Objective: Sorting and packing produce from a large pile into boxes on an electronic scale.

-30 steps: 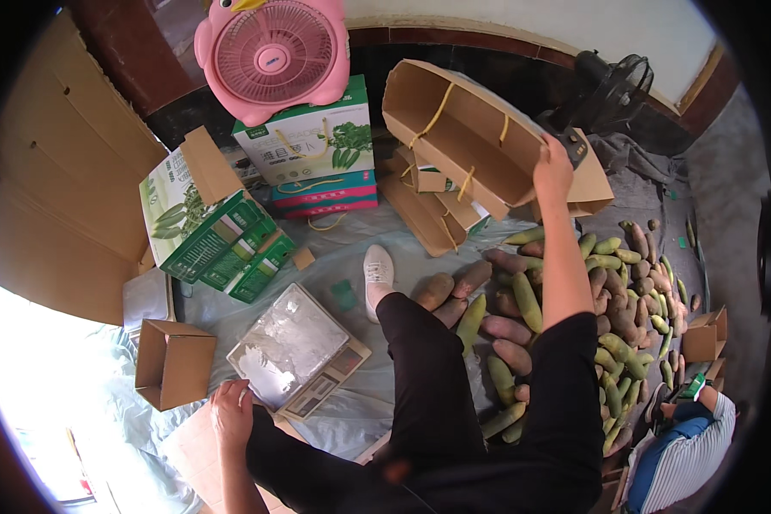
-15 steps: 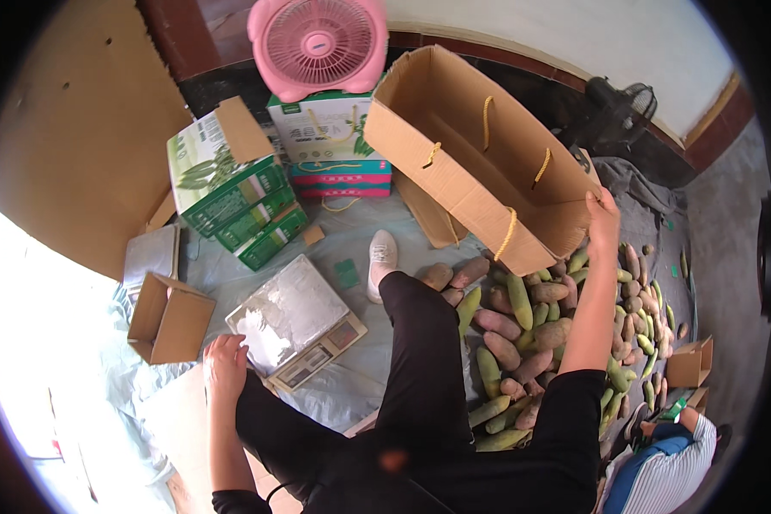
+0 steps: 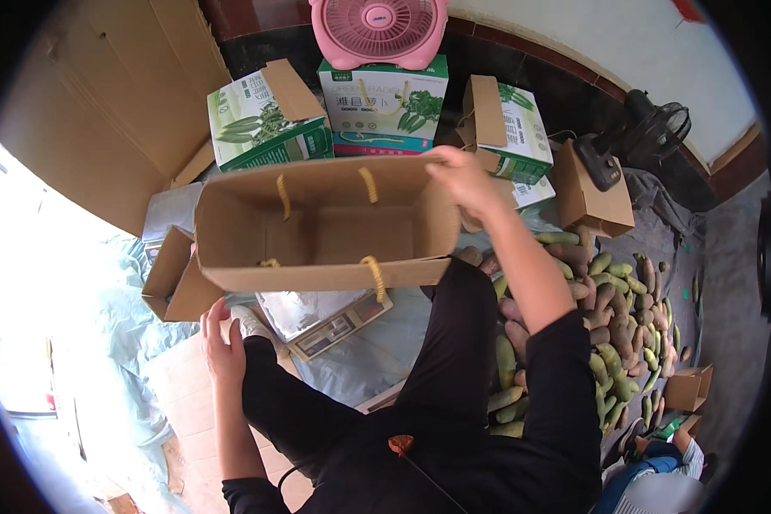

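A long, open-topped cardboard box (image 3: 317,231) with yellow rope handles is held up over my lap and the scale. My right hand (image 3: 461,176) grips its rim at the far right corner. Inside, the bottom of the box looks bare. Just below its near left corner is my left hand (image 3: 223,338), fingers apart and holding nothing. Partly hidden under the box, a flat electronic scale (image 3: 308,317) with a worn metal plate sits on the plastic sheet. A small open carton (image 3: 180,283) stands left of it.
Green and pinkish-brown radishes (image 3: 612,317) lie heaped at the right. Printed green-and-white cartons (image 3: 265,120) stand at the back, with a pink fan (image 3: 377,34) on one. A black fan (image 3: 634,137) is at the far right. Another person (image 3: 660,467) is at the lower right.
The long box has swung left and toward me, from over the radishes to above the scale, with my right hand still on its rim. My left hand has shifted slightly, fingers now more spread.
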Demonstrator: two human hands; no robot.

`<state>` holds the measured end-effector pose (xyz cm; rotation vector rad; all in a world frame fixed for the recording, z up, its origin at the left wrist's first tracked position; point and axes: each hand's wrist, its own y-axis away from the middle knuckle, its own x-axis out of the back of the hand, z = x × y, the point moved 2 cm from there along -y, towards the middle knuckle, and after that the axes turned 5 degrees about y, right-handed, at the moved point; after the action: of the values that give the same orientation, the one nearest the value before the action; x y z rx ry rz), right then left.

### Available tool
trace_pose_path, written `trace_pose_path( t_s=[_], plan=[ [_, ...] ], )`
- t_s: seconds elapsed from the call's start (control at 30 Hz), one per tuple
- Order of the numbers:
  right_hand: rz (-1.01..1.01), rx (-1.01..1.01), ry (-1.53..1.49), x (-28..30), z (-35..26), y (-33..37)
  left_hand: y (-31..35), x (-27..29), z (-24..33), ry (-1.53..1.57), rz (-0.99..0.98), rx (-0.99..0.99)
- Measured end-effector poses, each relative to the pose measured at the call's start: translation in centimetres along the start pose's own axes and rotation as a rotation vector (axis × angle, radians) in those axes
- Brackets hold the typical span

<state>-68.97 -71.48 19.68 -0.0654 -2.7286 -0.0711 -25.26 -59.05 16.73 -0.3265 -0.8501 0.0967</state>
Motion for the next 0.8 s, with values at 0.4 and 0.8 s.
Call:
trace_pose_path(
  t_s=[0.4, 0.8],
  plan=[
    [0.067, 0.021, 0.244, -16.5, 6.9, -5.1, 0.9, 0.7, -0.5, -0.306, -0.255, -0.050],
    [0.148, 0.154, -0.043, -5.2, 3.5, 3.4, 0.1, -2.4, -0.8, -0.349, -0.336, -0.151]
  ],
)
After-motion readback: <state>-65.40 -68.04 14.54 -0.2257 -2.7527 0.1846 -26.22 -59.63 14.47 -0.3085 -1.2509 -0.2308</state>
